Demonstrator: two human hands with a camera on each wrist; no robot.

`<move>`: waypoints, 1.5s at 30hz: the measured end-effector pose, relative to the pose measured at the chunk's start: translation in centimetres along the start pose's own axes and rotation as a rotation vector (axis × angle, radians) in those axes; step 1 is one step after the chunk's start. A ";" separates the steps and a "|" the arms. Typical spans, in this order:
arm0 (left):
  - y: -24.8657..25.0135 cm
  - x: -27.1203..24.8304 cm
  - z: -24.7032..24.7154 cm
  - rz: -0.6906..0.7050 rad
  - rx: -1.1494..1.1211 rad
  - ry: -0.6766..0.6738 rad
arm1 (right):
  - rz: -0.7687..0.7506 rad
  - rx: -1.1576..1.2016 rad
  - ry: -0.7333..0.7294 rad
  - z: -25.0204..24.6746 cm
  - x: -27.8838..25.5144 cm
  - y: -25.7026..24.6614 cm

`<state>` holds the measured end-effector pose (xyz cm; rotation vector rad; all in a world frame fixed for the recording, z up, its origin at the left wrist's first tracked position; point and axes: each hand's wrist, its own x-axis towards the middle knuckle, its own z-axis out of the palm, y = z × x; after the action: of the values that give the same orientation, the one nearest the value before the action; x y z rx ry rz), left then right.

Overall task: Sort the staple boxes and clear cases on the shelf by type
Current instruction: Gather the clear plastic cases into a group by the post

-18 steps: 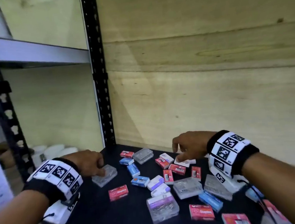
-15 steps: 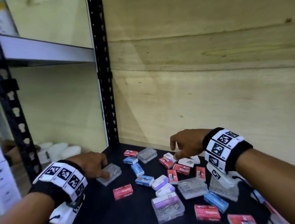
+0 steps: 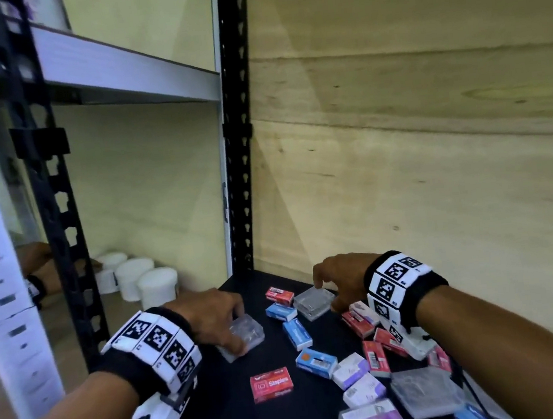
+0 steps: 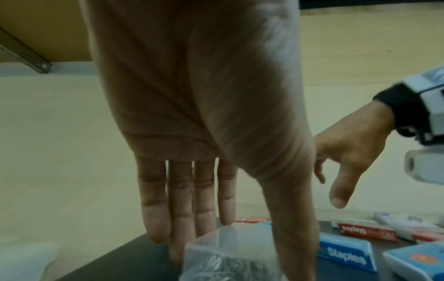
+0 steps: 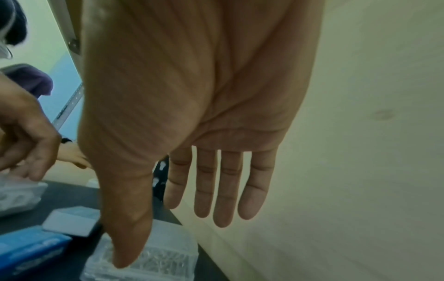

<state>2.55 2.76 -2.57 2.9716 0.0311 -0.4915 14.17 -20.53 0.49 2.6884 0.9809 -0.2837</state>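
The black shelf (image 3: 230, 418) carries scattered small boxes: a red staples box (image 3: 271, 384) alone near the front, blue boxes (image 3: 297, 334) behind it, white boxes (image 3: 350, 370) rightward, a clear case (image 3: 253, 334) at left, a second clear case (image 3: 314, 302) farther back.

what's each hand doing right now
left hand: grip closed on the left clear case, thumb opposite fingers.
right hand: open over the rear clear case, holding nothing.

Storeroom: black slotted-steel shelf (image 3: 284, 415), plywood wall (image 3: 419, 175).
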 end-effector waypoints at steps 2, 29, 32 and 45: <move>-0.4 0.5 -0.2 0.011 -0.018 -0.003 | 0.002 -0.012 -0.022 0.1 1.2 -0.3; -2.4 3.4 -1.3 0.027 -0.357 -0.008 | 0.035 0.094 -0.152 0.3 3.5 0.7; -2.9 3.6 -1.4 0.060 -0.274 0.006 | 0.046 0.118 -0.138 0.2 3.2 0.9; -2.0 9.2 -5.8 0.135 -0.051 0.167 | 0.052 0.028 -0.074 -0.2 5.0 1.6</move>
<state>12.98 5.46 -0.36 2.9311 -0.1379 -0.2220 18.99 -18.67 -0.37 2.7029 0.8906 -0.3855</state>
